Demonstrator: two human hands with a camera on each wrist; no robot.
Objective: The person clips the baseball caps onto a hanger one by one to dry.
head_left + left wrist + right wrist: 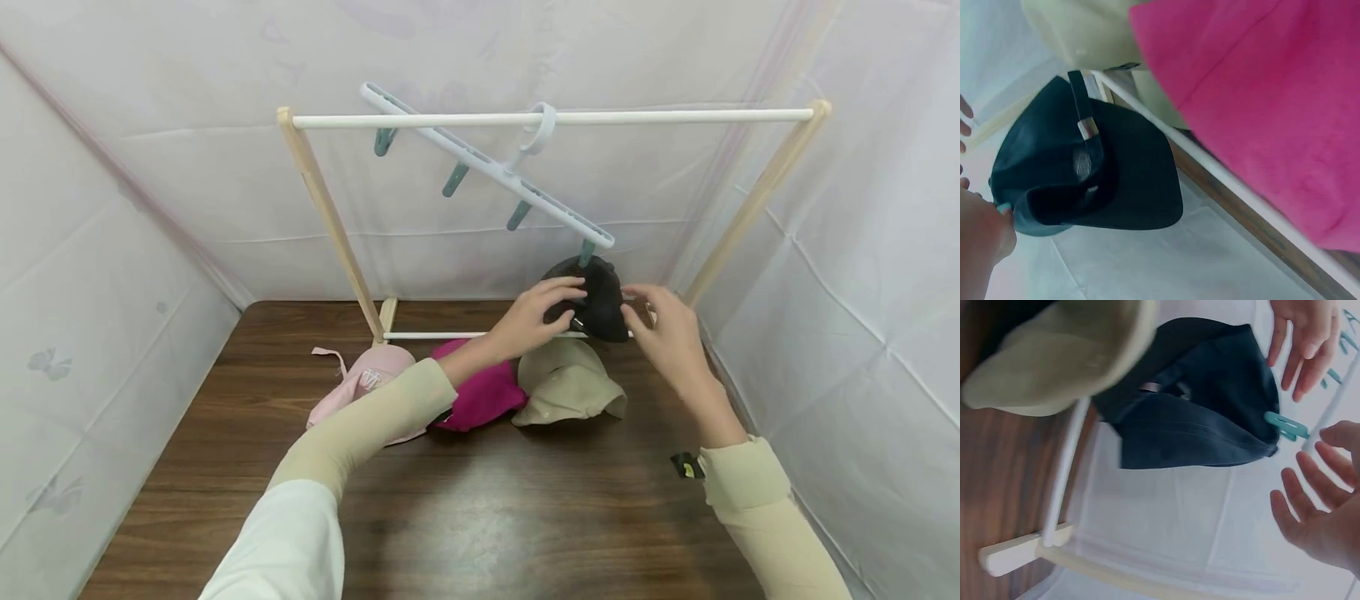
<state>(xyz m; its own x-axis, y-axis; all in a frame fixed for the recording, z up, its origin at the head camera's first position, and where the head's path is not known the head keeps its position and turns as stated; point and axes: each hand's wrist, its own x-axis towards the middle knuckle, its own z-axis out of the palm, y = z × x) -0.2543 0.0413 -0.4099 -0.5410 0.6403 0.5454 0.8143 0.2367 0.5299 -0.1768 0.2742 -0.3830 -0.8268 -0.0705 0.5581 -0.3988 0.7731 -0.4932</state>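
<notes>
Student: Reading from the left, what is lying on the desk (487, 521)?

Tutor: Towards the back-left corner, a pink cap (390, 360) is lying in front of the left foot of the rack (330, 217). Next, a magenta cap (487, 398) is resting partly behind the left arm; then a beige cap (566, 382) is sitting near the back edge, right of the middle.

Student: And above them?

Tutor: A pale hanger (480, 159) is hanging from the rack's rod, tilting down to the right. Three clips (454, 180) are holding nothing; the end clip (587, 252), at the lower right, is gripping a black cap (603, 302), which is dangling near the desk's back edge.

Student: What are the hands doing?

Tutor: The left hand (534, 321) is hovering at the black cap's left side, its fingers loosely extended; whether a fingertip is touching the cloth, one cannot tell. The right hand (666, 332) is standing to the cap's right, fingers spread, gripping nothing. Towards the right edge, a small black tag (684, 465) is lying.

Student: How far is the work advancing?

Tutor: Seemingly a quarter: one cap is hanging, apparently by its clip alone, while three caps are waiting below three bare clips.
</notes>
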